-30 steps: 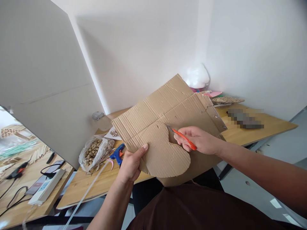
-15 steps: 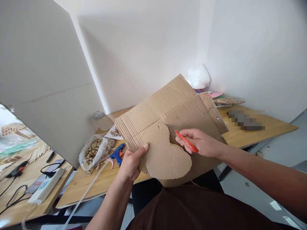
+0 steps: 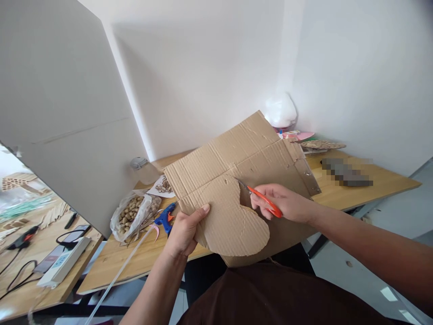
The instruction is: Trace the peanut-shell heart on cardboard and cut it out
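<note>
A sheet of brown corrugated cardboard (image 3: 233, 155) is held tilted above my lap. Part of it is cut along a curve into a rounded, lobed flap (image 3: 233, 225), still joined to the sheet at its upper left. My left hand (image 3: 189, 228) grips the left edge, thumb on top and fingers underneath. In my right hand (image 3: 280, 201) are scissors with red-orange handles (image 3: 265, 201). Their blades point up and left and sit at the end of the cut; the tips are partly hidden by the cardboard.
On the wooden table (image 3: 345, 194) behind are a bag of peanuts (image 3: 131, 212), a blue glue gun (image 3: 165, 218), a lidded container (image 3: 145, 170) and a white plastic bag (image 3: 280, 110). A power strip (image 3: 64, 262) with cables lies on the left table, beyond a grey partition (image 3: 67, 90).
The cardboard sheet has tipped slightly, its far edge a little lower and to the right. The scissors have shifted slightly right with it, blades still at the cut.
</note>
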Motion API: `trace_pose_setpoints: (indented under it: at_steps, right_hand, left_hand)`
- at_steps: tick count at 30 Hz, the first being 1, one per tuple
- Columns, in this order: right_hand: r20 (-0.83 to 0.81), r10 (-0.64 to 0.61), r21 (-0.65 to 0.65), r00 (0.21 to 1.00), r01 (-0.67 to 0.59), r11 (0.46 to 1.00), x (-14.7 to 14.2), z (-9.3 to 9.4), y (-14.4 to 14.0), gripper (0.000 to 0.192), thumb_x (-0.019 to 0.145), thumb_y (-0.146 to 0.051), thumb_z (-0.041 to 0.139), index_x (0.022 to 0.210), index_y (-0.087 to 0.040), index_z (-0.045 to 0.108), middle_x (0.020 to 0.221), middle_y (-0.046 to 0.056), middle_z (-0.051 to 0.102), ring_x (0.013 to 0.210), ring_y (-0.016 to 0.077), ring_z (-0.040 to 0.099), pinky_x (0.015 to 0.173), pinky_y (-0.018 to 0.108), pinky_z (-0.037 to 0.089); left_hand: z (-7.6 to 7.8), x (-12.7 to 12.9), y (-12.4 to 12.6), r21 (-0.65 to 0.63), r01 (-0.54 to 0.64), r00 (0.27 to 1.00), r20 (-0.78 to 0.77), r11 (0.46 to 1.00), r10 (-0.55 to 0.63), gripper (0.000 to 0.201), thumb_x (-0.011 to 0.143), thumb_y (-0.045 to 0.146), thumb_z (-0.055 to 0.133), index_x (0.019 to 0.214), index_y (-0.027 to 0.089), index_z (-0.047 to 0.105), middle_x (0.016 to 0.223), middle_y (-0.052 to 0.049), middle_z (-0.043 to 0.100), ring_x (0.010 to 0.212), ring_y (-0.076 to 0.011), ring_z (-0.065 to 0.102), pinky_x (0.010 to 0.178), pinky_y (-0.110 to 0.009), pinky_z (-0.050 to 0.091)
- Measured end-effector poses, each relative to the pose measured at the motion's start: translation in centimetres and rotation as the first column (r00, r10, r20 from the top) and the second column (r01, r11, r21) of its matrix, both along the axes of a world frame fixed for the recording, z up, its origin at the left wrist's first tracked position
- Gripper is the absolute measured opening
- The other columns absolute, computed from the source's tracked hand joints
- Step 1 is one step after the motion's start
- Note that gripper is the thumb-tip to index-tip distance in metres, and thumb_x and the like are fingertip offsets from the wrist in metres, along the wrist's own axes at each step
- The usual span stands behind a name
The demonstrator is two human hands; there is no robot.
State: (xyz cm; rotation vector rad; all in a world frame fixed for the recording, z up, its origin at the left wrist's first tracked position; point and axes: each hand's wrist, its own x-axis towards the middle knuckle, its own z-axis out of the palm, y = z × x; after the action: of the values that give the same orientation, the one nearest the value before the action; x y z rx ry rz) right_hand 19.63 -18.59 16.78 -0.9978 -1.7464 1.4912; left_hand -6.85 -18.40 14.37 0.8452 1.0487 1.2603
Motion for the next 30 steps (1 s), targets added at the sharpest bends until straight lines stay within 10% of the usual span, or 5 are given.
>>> trace_pose_setpoints:
  at_steps: [11,30]
  right_hand:
    - [0.079,-0.011,0.022,0.997,0.009,1.000,0.5,1.5,0.5,0.038,0.093,-0.051,0.053,0.080,-0.017,0.061,0.057,-0.002,0.052,0.054,0.0108,0.041,0.056,0.028,0.031]
    - [0.009,-0.014,-0.019,1.000,0.014,1.000,0.6,-1.4,-2.0,0.044,0.092,-0.062,0.050,0.089,-0.018,0.055,0.067,-0.003,0.046,0.060,0.0118,0.038,0.059,0.030,0.029]
  left_hand:
    - [0.1,0.2,-0.4,-0.019,0.056,0.998,0.013,0.998,-0.056,0.046,0.059,0.027,0.090,0.100,0.012,0.073,0.101,-0.013,0.077,0.085,-0.0253,0.073,0.076,-0.032,0.059]
    - [-1.0,0.2,-0.4,-0.038,0.098,0.995,0.030,0.994,-0.097,0.051,0.062,0.026,0.089,0.109,0.015,0.073,0.105,-0.013,0.077,0.086,-0.0270,0.074,0.077,-0.034,0.059]
